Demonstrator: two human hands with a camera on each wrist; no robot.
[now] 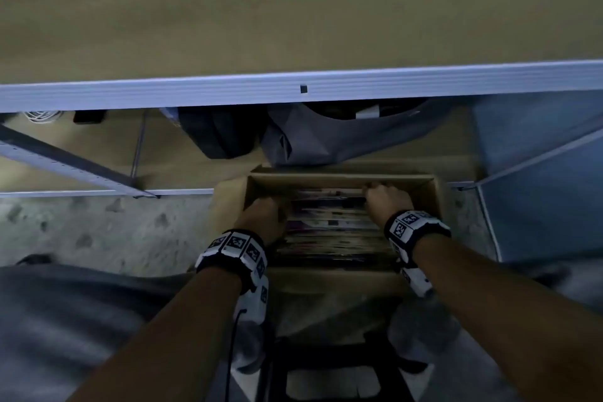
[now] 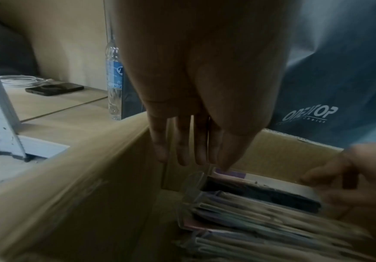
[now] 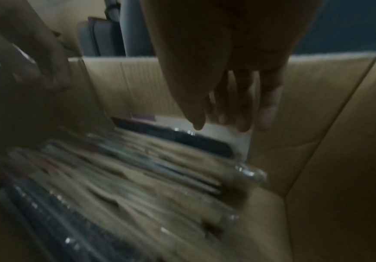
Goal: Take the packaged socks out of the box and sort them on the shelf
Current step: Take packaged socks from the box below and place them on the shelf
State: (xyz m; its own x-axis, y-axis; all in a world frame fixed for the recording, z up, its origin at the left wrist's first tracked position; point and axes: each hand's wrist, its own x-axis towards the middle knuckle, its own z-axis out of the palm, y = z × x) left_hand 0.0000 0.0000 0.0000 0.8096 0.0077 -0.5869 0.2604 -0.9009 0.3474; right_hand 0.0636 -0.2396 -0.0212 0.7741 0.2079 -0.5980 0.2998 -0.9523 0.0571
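An open cardboard box stands on the floor below the shelf, holding a row of upright packaged socks in clear wrap. My left hand reaches into the box's left side; in the left wrist view its fingers hang straight above the packs and hold nothing. My right hand is at the far right of the row. In the right wrist view its fingers point down just over the rearmost pack, gripping nothing. The wide shelf board lies above.
A grey metal shelf rail crosses the head view. On the lower board sit a dark bag, a grey plastic bag, a water bottle, a black phone and a coiled white cable. A slanted brace stands left.
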